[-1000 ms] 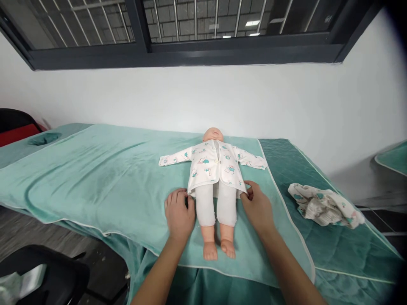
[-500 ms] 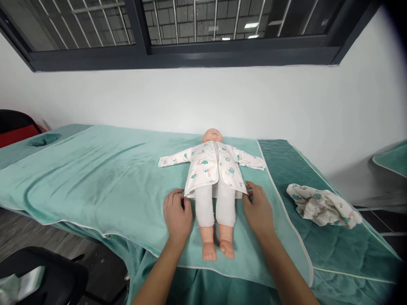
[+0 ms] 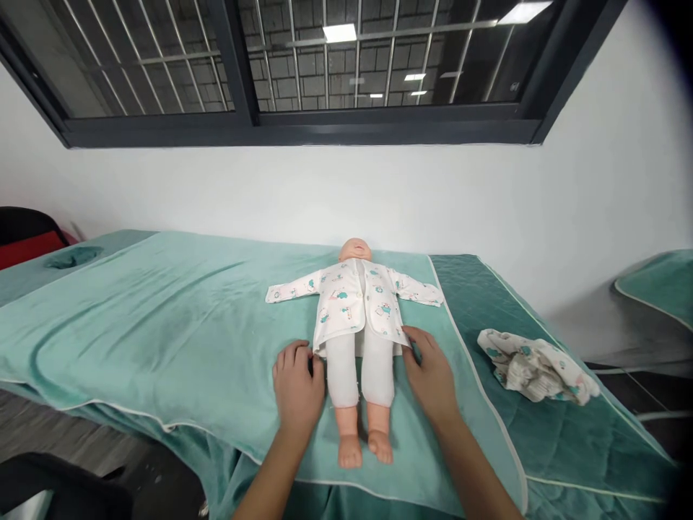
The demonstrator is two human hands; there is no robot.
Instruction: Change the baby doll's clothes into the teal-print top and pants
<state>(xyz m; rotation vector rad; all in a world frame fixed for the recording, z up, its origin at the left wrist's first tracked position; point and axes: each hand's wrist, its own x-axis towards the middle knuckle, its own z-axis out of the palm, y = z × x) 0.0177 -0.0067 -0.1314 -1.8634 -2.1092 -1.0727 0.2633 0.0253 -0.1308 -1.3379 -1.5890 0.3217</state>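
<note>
Head view: doll (image 3: 373, 368) lies face-up on sheet (image 3: 189, 310), jacket (image 3: 346, 300) on, sleeves (image 3: 292, 289) spread. Left hand (image 3: 299, 386) half-curled beside hem (image 3: 338, 334); right hand (image 3: 432, 375) half-curled at hem's opposite corner. Cannot tell whether either grips cloth. Risk, judged: uneven tug at hem could skew jacket or drag doll. Versus one second ago: doll, hands sit lower in view, more window (image 3: 303, 72) shows; hands remain by hem.

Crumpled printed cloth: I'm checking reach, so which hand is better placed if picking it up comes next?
Probably the right hand: it is nearer the crumpled printed cloth, while the left hand is on the far side of the doll's legs.
</note>
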